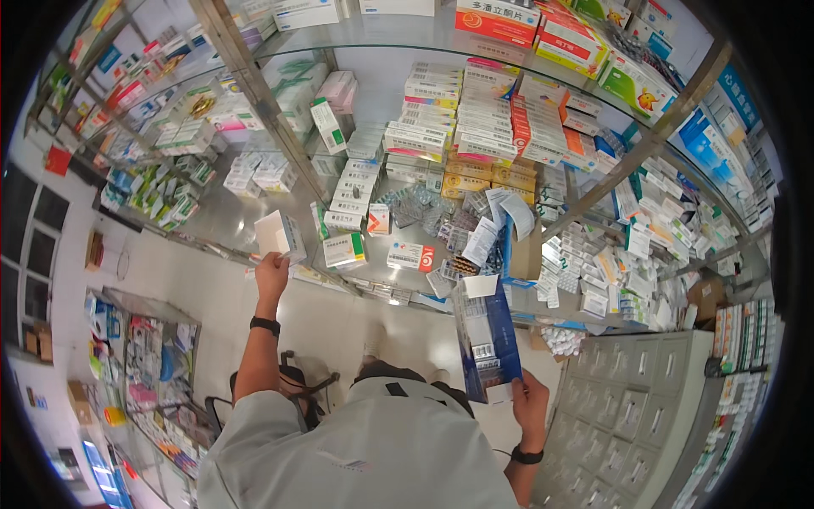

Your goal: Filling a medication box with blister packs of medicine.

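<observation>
At the shelf's front edge, my left hand point(272, 278) grips the near end of a white carton point(280, 234), its pale face turned up. A black band circles that wrist. My right hand point(530, 402) holds the lower end of a long blue carton point(493, 337), tilted, with its flaps open. Several small packs show inside it. Between the hands, a white and green medicine box point(344, 251) and a white box with a red-orange end point(411, 257) lie on the glass shelf point(381, 275). Loose blister packs point(420, 207) are piled behind them.
Stacked medicine boxes point(486, 121) fill the shelf's back. A glass upper shelf point(394, 46) and metal posts point(267, 105) frame it. Many loose boxes point(661, 210) lie right. A grey drawer cabinet point(626, 394) stands lower right. A chair point(289, 382) is behind my left arm.
</observation>
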Tool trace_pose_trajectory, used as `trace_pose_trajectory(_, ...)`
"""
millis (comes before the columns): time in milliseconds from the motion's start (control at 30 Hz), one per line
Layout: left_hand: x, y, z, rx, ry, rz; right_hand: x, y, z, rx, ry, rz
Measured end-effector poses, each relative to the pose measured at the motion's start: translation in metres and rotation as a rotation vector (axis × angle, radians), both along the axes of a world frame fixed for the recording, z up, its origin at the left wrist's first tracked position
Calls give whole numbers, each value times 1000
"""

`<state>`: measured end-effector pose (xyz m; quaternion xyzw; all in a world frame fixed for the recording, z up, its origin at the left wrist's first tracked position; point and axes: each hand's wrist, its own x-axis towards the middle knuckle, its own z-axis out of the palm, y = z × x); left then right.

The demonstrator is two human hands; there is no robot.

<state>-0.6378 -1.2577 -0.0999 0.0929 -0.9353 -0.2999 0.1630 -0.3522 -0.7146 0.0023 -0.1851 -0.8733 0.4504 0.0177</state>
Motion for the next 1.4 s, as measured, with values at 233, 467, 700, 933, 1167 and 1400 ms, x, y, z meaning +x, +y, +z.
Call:
trace_pose_trajectory(233, -67, -41, -51, 58, -106, -87, -36, -55, -5, -48, -46, -154)
trace_pose_trajectory(467, -81, 20, -29, 123, 4, -142, -35, -89, -5, -91, -68, -269)
trace_pose_trajectory(700, -70, 143, -46, 138, -115, -832, -33, -81, -11, -139, -81, -270)
trace_pose_trajectory(933, -75, 220, -97, -134, -205, -920, -34, -62, -3, -68, -20, -287)
trace_pose_trajectory(1167, -81, 234, -103, -163, -226, -866, -36, -54, 7, -84, -72, -303)
trace_pose_trajectory(1400, -78, 208, -62, 468, -467, -779, -51, -70, -9, -182, -59, -322)
